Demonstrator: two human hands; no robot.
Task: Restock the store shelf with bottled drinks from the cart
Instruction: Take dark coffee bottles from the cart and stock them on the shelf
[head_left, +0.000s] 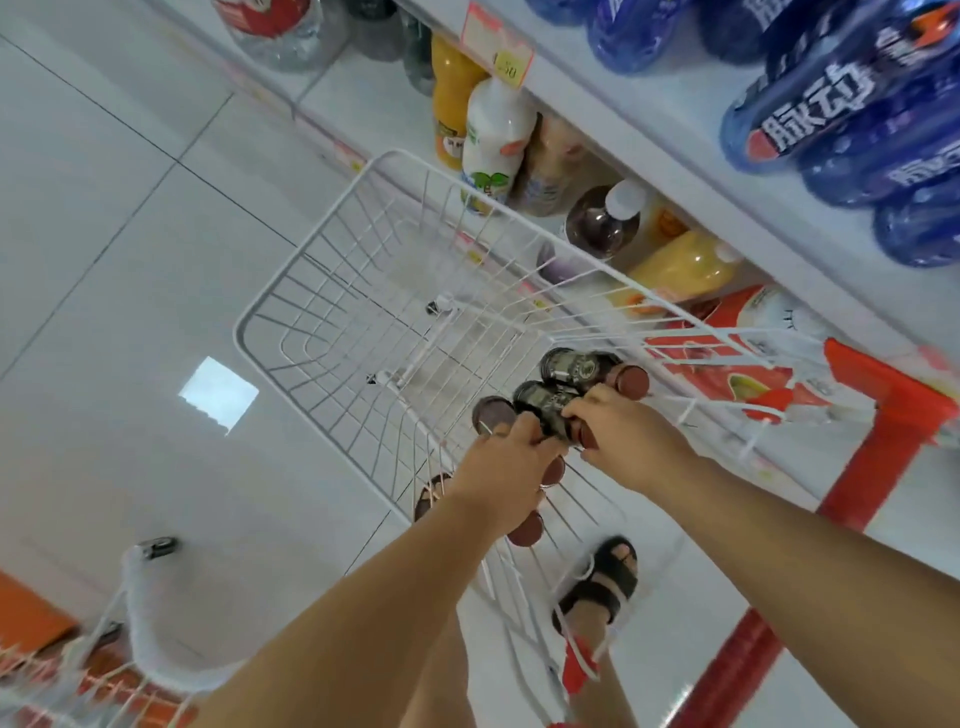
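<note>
Both hands reach down into the white wire cart basket (311, 312) parked beside the white store shelf (675, 171). The left hand (506, 460) has its fingers curled round a cluster of small dark bottles with brown caps (545, 408), and the right hand (631, 441) clasps the same cluster from the shelf side. Another dark brown-capped bottle (582, 366) lies just behind them in the basket, while blue labelled bottles (831, 130) fill the shelf above.

The cart (311, 291) sits just left of the shelf (639, 119), close alongside. In its near right corner, bottles (576, 369) bunch together, left hand (498, 467) and right hand (628, 441) side by side on them. Foot (602, 587) below the basket.
</note>
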